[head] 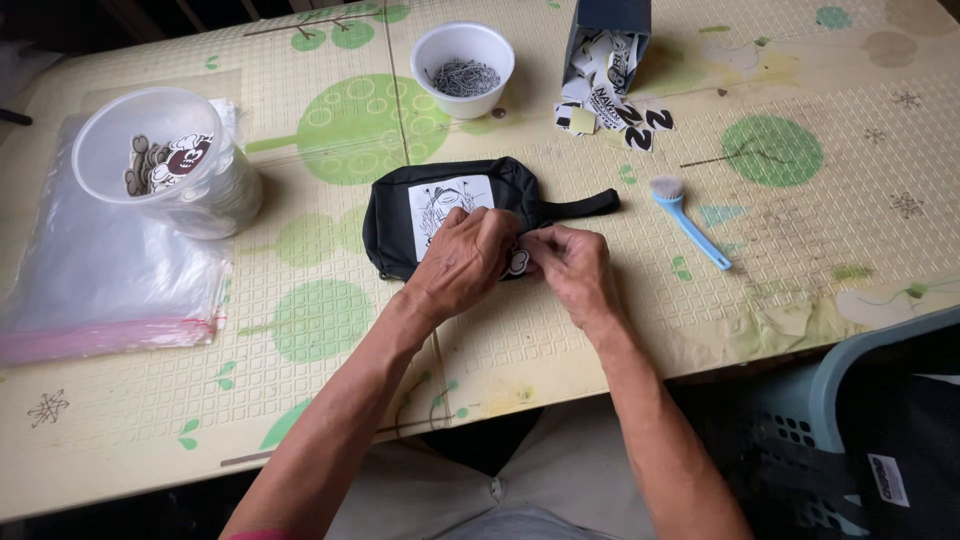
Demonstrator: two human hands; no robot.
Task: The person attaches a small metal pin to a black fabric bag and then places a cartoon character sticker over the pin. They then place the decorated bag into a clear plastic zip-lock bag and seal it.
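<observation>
A small black pouch [395,215] with a white picture patch and a wrist strap lies on the table in the head view. My left hand [462,262] rests on its front edge, fingers curled over the fabric. My right hand [570,265] sits just to the right, touching the left, and pinches a small white tag [517,263] at the pouch's near edge. The fingers of both hands hide how the tag meets the pouch.
A white bowl of metal pins [463,68] stands behind the pouch. A tipped dark box spilling paper tags [605,70] lies at the back right, a blue brush [688,220] to the right. A clear tub of tags [165,160] and stacked plastic bags [100,270] sit left. A basket [860,400] stands at lower right.
</observation>
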